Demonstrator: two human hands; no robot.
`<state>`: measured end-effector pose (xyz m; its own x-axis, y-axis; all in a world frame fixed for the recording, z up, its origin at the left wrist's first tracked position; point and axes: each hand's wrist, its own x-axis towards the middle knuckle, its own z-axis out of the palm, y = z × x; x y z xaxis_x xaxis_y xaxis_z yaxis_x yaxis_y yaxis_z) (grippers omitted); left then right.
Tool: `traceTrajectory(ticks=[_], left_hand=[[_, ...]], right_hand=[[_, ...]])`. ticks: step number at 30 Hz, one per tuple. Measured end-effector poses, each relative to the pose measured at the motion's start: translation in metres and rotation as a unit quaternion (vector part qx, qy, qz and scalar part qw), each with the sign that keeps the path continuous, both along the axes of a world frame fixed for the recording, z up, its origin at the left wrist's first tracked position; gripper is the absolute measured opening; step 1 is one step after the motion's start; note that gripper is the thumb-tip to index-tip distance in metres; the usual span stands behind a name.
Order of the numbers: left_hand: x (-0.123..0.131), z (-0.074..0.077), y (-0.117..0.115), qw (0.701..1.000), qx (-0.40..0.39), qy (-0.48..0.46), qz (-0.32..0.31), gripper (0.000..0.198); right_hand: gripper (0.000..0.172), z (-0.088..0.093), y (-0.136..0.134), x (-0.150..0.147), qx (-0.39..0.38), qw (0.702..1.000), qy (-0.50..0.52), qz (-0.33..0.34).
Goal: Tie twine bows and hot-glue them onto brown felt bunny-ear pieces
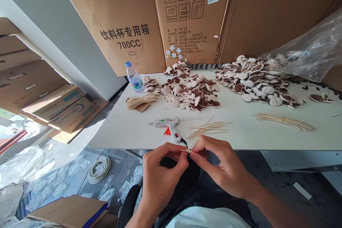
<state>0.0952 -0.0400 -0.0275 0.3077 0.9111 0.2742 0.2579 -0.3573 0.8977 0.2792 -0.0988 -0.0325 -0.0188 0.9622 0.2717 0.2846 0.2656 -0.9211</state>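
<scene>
Just in front of the table edge, both my hands pinch a short pale cord (188, 150) that looks crossed or knotted in its middle. My left hand (166, 171) grips one side of it between thumb and index finger. From the other side, my right hand (217, 162) holds it the same way, fingertips close to the left ones. Whether the knot is tight is too small to tell. Beyond the hands lies a white glue gun (171, 124) with a red trigger. A loose bunch of similar pale cords (210, 128) rests right of it.
Brown and white plush pieces are heaped in a middle pile (189, 92) and a right pile (262, 82). A water bottle (134, 78) stands by a cord bundle (141, 102). Another cord bundle (284, 121) lies right. Large cartons (128, 10) wall off the table's back.
</scene>
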Motion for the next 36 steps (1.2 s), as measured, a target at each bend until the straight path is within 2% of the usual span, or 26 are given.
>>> traceTrajectory(ticks=[12,16,22,27,31,36], left_hand=[[0.0020,-0.0071,-0.0053,0.993,0.087,0.005,0.080,0.015],[0.0026,-0.0080,-0.0033,0.996,0.072,0.005,0.055,0.014],[0.0033,-0.0056,-0.0018,1.000,-0.002,-0.015,-0.002,0.013],[0.0041,-0.0033,-0.0034,1.000,-0.020,-0.015,-0.018,0.010],[0.0039,-0.0034,-0.0039,1.000,-0.008,-0.004,-0.027,0.010],[0.0023,0.0003,-0.0041,0.999,0.015,0.003,-0.051,0.011]], right_hand=[[0.029,0.0031,-0.0042,0.0015,-0.105,0.993,0.037,0.042],[0.029,0.0019,-0.0039,0.0025,-0.100,0.993,0.050,0.043],[0.015,-0.0001,-0.0008,0.0029,-0.065,0.998,0.025,0.003],[0.020,0.0013,0.0026,0.0049,-0.050,0.998,0.033,0.000],[0.019,-0.0005,0.0046,0.0070,-0.065,0.993,0.091,-0.023],[0.024,-0.0030,0.0056,0.0090,-0.109,0.979,0.171,-0.006]])
